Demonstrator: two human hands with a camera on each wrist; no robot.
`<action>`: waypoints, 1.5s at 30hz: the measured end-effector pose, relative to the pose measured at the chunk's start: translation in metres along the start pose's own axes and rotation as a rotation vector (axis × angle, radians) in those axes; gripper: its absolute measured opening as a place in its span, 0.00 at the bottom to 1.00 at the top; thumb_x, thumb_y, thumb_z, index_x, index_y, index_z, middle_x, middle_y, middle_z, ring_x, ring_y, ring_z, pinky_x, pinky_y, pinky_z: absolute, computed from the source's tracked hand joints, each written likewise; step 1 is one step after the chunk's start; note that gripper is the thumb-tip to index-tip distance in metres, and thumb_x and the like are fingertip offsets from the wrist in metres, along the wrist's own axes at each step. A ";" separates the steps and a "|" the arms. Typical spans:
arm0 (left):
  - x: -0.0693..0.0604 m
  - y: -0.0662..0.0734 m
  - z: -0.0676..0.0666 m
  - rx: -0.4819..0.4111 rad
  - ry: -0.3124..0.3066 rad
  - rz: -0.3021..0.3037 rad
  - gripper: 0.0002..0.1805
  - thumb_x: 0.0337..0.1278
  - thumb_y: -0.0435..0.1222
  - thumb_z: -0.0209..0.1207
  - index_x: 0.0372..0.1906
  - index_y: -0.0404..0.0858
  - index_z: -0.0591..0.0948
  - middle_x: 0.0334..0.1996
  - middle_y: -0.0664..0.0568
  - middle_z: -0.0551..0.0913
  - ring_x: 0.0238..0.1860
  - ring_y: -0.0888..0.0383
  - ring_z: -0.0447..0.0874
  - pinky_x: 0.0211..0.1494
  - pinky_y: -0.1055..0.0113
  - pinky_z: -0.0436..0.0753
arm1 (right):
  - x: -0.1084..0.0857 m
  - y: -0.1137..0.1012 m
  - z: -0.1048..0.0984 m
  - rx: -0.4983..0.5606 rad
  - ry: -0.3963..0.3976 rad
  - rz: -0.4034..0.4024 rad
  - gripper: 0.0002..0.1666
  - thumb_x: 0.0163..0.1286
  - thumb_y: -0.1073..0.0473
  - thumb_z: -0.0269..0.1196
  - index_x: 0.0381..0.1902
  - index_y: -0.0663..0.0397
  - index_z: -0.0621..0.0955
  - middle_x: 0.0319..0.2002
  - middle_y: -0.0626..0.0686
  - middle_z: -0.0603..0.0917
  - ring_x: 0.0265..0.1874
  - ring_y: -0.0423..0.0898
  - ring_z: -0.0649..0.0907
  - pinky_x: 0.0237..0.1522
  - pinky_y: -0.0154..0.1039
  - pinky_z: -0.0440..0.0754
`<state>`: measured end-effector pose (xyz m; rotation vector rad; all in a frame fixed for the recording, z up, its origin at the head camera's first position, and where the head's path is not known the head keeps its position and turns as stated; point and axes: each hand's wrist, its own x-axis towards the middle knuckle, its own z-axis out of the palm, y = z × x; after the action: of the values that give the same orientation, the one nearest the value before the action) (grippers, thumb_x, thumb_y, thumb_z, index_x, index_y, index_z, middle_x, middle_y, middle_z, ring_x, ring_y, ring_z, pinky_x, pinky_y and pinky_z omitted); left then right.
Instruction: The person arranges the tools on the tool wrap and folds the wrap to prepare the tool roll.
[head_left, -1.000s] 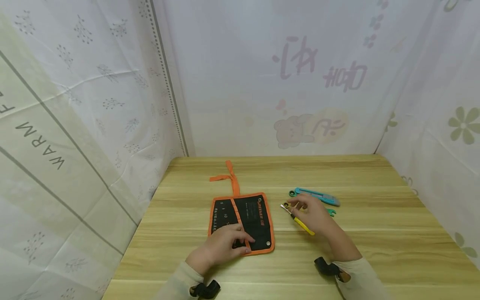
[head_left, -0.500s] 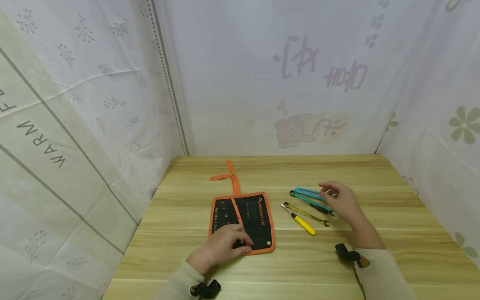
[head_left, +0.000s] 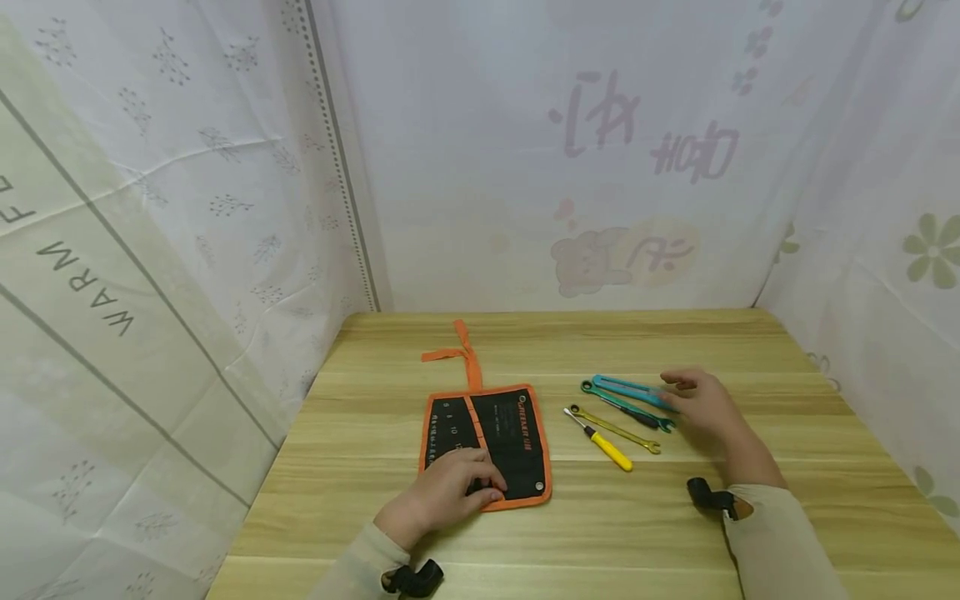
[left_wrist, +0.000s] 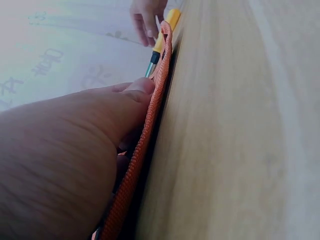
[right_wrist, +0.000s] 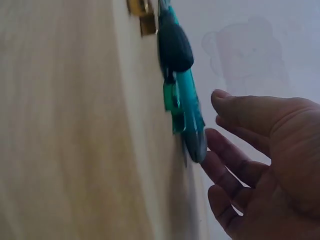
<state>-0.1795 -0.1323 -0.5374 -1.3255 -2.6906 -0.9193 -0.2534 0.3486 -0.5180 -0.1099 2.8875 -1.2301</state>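
Observation:
Across the lower edge of the black pouch with orange trim (head_left: pixel 517 442) rests my left hand (head_left: pixel 448 492), fingers loosely bent. In the left wrist view its thumb lies along the orange edge (left_wrist: pixel 142 145). My right hand (head_left: pixel 701 406) is at the end of the blue utility knife (head_left: pixel 626 387); in the right wrist view its fingers are parted beside the knife's end (right_wrist: pixel 195 145), gripping nothing. Nearer the pouch lie a green wrench (head_left: pixel 606 397), a black-handled tool (head_left: pixel 639 414), a gold wrench (head_left: pixel 615 428) and a yellow-handled screwdriver (head_left: pixel 611 450).
Orange ties (head_left: pixel 471 367) stretch from the pouch's top toward the back of the wooden table (head_left: pixel 360 450). Patterned curtains (head_left: pixel 480 167) hang behind the table and at both sides. A black wrist camera (head_left: pixel 414 579) is on the left wrist, another (head_left: pixel 708 497) on the right.
My right hand has moved right, from above the wrenches to the knife's far end, uncovering the gold and green wrenches. My left hand has stayed on the pouch.

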 end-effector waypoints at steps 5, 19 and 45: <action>0.000 0.002 -0.001 -0.006 0.005 -0.011 0.04 0.69 0.46 0.68 0.44 0.57 0.89 0.37 0.69 0.80 0.36 0.71 0.75 0.43 0.71 0.77 | -0.002 0.007 0.000 -0.011 -0.027 0.026 0.28 0.78 0.51 0.66 0.68 0.61 0.79 0.63 0.67 0.79 0.62 0.68 0.77 0.62 0.67 0.74; 0.001 0.001 0.001 0.005 0.009 -0.010 0.03 0.70 0.42 0.68 0.43 0.56 0.88 0.39 0.69 0.81 0.39 0.72 0.78 0.51 0.65 0.81 | 0.001 0.010 0.006 -0.064 -0.053 -0.014 0.27 0.72 0.57 0.71 0.65 0.62 0.82 0.60 0.66 0.78 0.58 0.67 0.79 0.59 0.64 0.77; 0.001 0.001 0.003 0.092 -0.012 -0.057 0.03 0.73 0.45 0.64 0.41 0.60 0.82 0.34 0.72 0.76 0.35 0.71 0.74 0.47 0.65 0.79 | -0.004 0.012 0.004 -0.121 0.006 -0.032 0.25 0.74 0.51 0.70 0.64 0.57 0.83 0.56 0.61 0.78 0.52 0.60 0.79 0.48 0.54 0.81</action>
<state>-0.1782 -0.1297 -0.5388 -1.2474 -2.7567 -0.7834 -0.2498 0.3543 -0.5289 -0.1534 2.9758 -1.0613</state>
